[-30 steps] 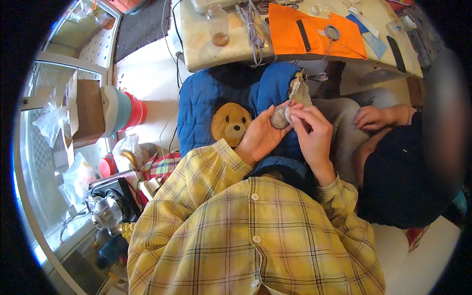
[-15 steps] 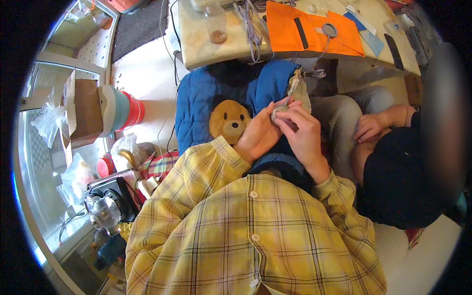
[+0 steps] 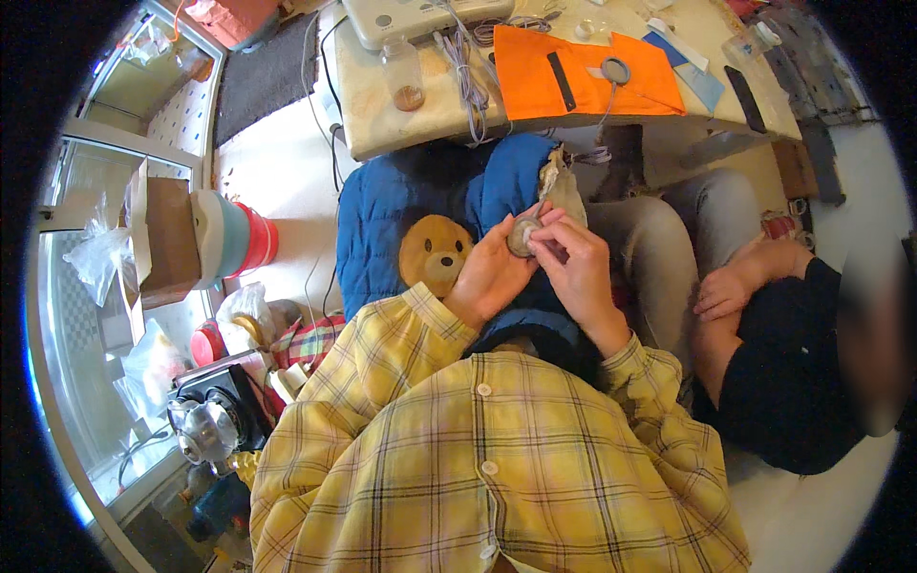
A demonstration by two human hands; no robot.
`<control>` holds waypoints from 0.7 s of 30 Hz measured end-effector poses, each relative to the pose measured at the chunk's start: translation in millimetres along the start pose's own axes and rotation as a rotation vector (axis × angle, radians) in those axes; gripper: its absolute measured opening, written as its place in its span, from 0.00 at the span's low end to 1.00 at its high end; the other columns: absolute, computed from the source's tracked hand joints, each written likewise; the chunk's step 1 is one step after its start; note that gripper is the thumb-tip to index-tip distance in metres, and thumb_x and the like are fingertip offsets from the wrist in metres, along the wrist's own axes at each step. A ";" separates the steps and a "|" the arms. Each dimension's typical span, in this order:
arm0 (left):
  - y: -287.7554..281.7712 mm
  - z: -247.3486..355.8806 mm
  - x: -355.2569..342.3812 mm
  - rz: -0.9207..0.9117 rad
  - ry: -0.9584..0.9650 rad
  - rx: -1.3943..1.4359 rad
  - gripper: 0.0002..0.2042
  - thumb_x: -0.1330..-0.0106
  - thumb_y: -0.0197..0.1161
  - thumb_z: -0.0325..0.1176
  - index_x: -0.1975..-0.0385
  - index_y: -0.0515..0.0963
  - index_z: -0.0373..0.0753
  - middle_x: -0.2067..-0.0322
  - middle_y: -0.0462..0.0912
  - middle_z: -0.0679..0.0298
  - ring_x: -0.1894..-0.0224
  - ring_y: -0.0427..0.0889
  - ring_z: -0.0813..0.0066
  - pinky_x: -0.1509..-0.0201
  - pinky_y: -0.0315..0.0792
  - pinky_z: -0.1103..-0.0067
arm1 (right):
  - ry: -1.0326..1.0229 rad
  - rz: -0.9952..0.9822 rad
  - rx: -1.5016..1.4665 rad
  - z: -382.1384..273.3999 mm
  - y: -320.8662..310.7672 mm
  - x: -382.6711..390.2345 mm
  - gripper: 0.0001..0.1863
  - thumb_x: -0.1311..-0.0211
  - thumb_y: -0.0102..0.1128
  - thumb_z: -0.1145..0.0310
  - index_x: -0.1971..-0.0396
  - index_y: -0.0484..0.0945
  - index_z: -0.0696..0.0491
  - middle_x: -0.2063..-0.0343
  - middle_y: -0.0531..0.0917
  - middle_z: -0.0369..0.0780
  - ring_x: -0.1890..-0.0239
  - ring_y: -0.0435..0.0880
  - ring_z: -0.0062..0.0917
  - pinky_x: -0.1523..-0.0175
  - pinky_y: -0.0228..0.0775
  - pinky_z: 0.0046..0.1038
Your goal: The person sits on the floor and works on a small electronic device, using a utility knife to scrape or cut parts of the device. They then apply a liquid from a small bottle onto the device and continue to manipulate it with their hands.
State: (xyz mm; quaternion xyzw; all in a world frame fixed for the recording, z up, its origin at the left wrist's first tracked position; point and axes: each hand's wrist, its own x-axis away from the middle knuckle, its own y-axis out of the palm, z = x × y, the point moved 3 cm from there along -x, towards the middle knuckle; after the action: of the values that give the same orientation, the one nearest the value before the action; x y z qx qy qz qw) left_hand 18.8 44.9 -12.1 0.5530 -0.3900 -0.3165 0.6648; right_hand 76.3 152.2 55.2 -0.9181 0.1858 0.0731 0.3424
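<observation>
My left hand (image 3: pixel 492 272) holds a round grey disc (image 3: pixel 519 239) with a paler rim, its flat face turned up. Over that face, the thumb and fingertips of my right hand (image 3: pixel 581 272) are pinched on a small white bit that touches the disc; its kind is too small to make out. A thin grey lead seems to leave the disc at its far side, partly hidden by my fingers. Both hands are above my lap, by a blue quilted cover (image 3: pixel 368 239) with a bear face (image 3: pixel 435 253) on it.
Ahead stands a table (image 3: pixel 368 129) with an orange cloth strap (image 3: pixel 530 72), a similar corded disc (image 3: pixel 615 71), a glass jar (image 3: pixel 402 81), bundled grey cables (image 3: pixel 463 81) and a white device (image 3: pixel 411 19). On the right sits another person, one hand (image 3: pixel 721 291) resting near their knee. Left are buckets (image 3: pixel 253 239) and a box (image 3: pixel 170 229).
The disc has tilted so more of its face shows, and my right fingertips now press on it with the white bit. My view has shifted slightly; the other person has leaned back.
</observation>
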 end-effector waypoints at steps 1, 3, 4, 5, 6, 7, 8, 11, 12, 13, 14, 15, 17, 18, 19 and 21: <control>2.0 0.9 1.2 -0.017 -0.008 0.014 0.24 0.22 0.43 0.41 0.32 0.61 0.34 0.33 0.67 0.56 0.31 0.65 0.65 0.26 0.57 0.70 | 0.043 0.022 -0.053 -1.1 -3.6 -0.1 0.05 0.45 0.68 0.76 0.69 0.81 0.57 0.68 0.83 0.44 0.65 0.85 0.35 0.61 0.75 0.29; 7.0 0.3 2.3 -0.015 -0.024 0.005 0.24 0.22 0.43 0.41 0.31 0.61 0.34 0.32 0.67 0.56 0.31 0.65 0.65 0.25 0.55 0.70 | 0.065 0.065 -0.105 -7.0 -11.0 1.1 0.05 0.46 0.69 0.77 0.70 0.81 0.58 0.69 0.82 0.42 0.66 0.84 0.32 0.62 0.74 0.28; 9.2 -0.4 2.3 -0.013 -0.033 -0.001 0.24 0.21 0.43 0.40 0.31 0.61 0.34 0.32 0.67 0.56 0.30 0.64 0.65 0.25 0.54 0.70 | 0.045 0.087 -0.104 -12.2 -14.8 3.0 0.05 0.46 0.69 0.78 0.70 0.81 0.58 0.70 0.82 0.41 0.68 0.83 0.29 0.63 0.74 0.27; 10.5 0.0 2.6 -0.023 -0.023 -0.011 0.24 0.21 0.42 0.40 0.31 0.60 0.34 0.33 0.67 0.56 0.30 0.64 0.64 0.25 0.54 0.69 | 0.026 0.109 -0.102 -15.5 -17.1 4.0 0.05 0.46 0.69 0.79 0.70 0.81 0.58 0.71 0.82 0.39 0.70 0.82 0.26 0.65 0.73 0.26; 10.1 -0.8 2.3 -0.040 -0.018 -0.021 0.24 0.21 0.42 0.40 0.31 0.60 0.34 0.33 0.67 0.56 0.30 0.64 0.64 0.24 0.53 0.69 | -0.090 0.080 -0.080 -17.4 -13.4 5.6 0.05 0.46 0.68 0.78 0.70 0.81 0.58 0.71 0.81 0.41 0.70 0.82 0.28 0.64 0.72 0.27; 11.9 -2.7 2.4 -0.058 -0.019 -0.024 0.24 0.21 0.42 0.40 0.31 0.60 0.34 0.33 0.67 0.56 0.30 0.64 0.64 0.24 0.53 0.68 | -0.081 0.025 -0.033 -11.5 -6.4 8.4 0.05 0.46 0.68 0.78 0.69 0.80 0.58 0.70 0.81 0.42 0.70 0.82 0.31 0.64 0.73 0.27; 9.9 -4.9 2.6 -0.023 -0.014 -0.038 0.24 0.21 0.40 0.41 0.32 0.61 0.34 0.33 0.67 0.56 0.31 0.65 0.64 0.25 0.54 0.69 | -0.069 -0.030 0.013 -3.9 1.3 11.1 0.06 0.46 0.68 0.78 0.69 0.80 0.58 0.70 0.80 0.43 0.69 0.82 0.33 0.63 0.73 0.27; 11.3 -4.8 2.5 0.025 0.004 -0.110 0.23 0.20 0.37 0.42 0.33 0.62 0.35 0.34 0.69 0.56 0.33 0.67 0.65 0.26 0.57 0.70 | -0.071 -0.046 -0.055 -2.3 -1.6 4.7 0.07 0.46 0.68 0.77 0.69 0.78 0.58 0.69 0.79 0.44 0.69 0.81 0.35 0.64 0.72 0.28; 12.0 -4.7 3.5 0.027 0.002 -0.101 0.23 0.20 0.37 0.41 0.33 0.62 0.35 0.34 0.69 0.56 0.33 0.67 0.65 0.26 0.57 0.70 | -0.037 -0.067 -0.078 -3.2 -1.3 5.4 0.07 0.46 0.68 0.77 0.69 0.78 0.58 0.69 0.79 0.44 0.69 0.82 0.35 0.64 0.72 0.28; 12.5 -4.5 3.9 0.030 0.002 -0.092 0.23 0.20 0.37 0.41 0.33 0.63 0.35 0.34 0.69 0.56 0.33 0.67 0.65 0.26 0.57 0.70 | -0.032 -0.018 -0.120 -2.5 -1.5 6.7 0.07 0.46 0.68 0.77 0.70 0.78 0.58 0.69 0.79 0.43 0.71 0.81 0.34 0.66 0.72 0.28; 13.4 -4.2 3.3 0.034 0.003 -0.082 0.23 0.20 0.37 0.41 0.33 0.63 0.35 0.35 0.69 0.56 0.33 0.67 0.65 0.26 0.57 0.70 | -0.052 0.010 -0.120 -5.5 -3.8 6.3 0.07 0.46 0.68 0.76 0.70 0.78 0.57 0.69 0.80 0.44 0.69 0.81 0.37 0.65 0.73 0.30; 15.0 -5.0 4.6 0.026 -0.002 -0.091 0.23 0.20 0.37 0.41 0.33 0.62 0.35 0.34 0.69 0.56 0.33 0.67 0.65 0.26 0.57 0.70 | -0.067 0.033 -0.122 -9.9 -4.9 7.9 0.07 0.46 0.68 0.75 0.69 0.78 0.57 0.68 0.80 0.45 0.68 0.81 0.40 0.63 0.74 0.32; 20.4 -6.8 6.0 0.013 -0.006 -0.108 0.23 0.20 0.38 0.41 0.32 0.62 0.35 0.34 0.69 0.56 0.32 0.66 0.65 0.26 0.57 0.71 | -0.074 0.021 -0.082 -9.0 -3.3 9.4 0.07 0.46 0.68 0.75 0.68 0.79 0.57 0.68 0.81 0.45 0.67 0.83 0.40 0.62 0.75 0.32; 18.5 -6.9 6.4 0.014 -0.012 -0.107 0.23 0.20 0.38 0.41 0.32 0.61 0.35 0.34 0.68 0.55 0.32 0.66 0.65 0.26 0.57 0.71 | -0.068 -0.015 -0.047 -4.0 -1.2 7.2 0.07 0.46 0.68 0.75 0.68 0.79 0.57 0.68 0.81 0.45 0.67 0.84 0.37 0.62 0.75 0.31; 15.7 -7.0 5.4 0.016 -0.016 -0.106 0.24 0.20 0.38 0.41 0.32 0.61 0.35 0.33 0.68 0.55 0.32 0.66 0.65 0.26 0.57 0.71 | -0.064 -0.052 -0.012 -1.6 0.0 6.6 0.08 0.45 0.68 0.74 0.67 0.79 0.57 0.68 0.82 0.44 0.68 0.84 0.35 0.62 0.76 0.30; 14.1 -6.0 2.7 0.039 -0.014 -0.120 0.24 0.20 0.39 0.42 0.31 0.60 0.35 0.33 0.67 0.56 0.31 0.65 0.66 0.26 0.57 0.70 | 0.109 -0.009 -0.208 -1.0 -10.7 7.7 0.07 0.44 0.68 0.75 0.66 0.80 0.58 0.68 0.83 0.41 0.67 0.85 0.28 0.61 0.76 0.27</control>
State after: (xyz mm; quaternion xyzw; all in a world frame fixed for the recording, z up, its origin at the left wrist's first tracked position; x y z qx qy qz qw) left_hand 25.2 48.1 1.7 0.5022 -0.3856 -0.3300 0.7002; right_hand 87.6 156.8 60.4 -0.9520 0.1915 0.0407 0.2351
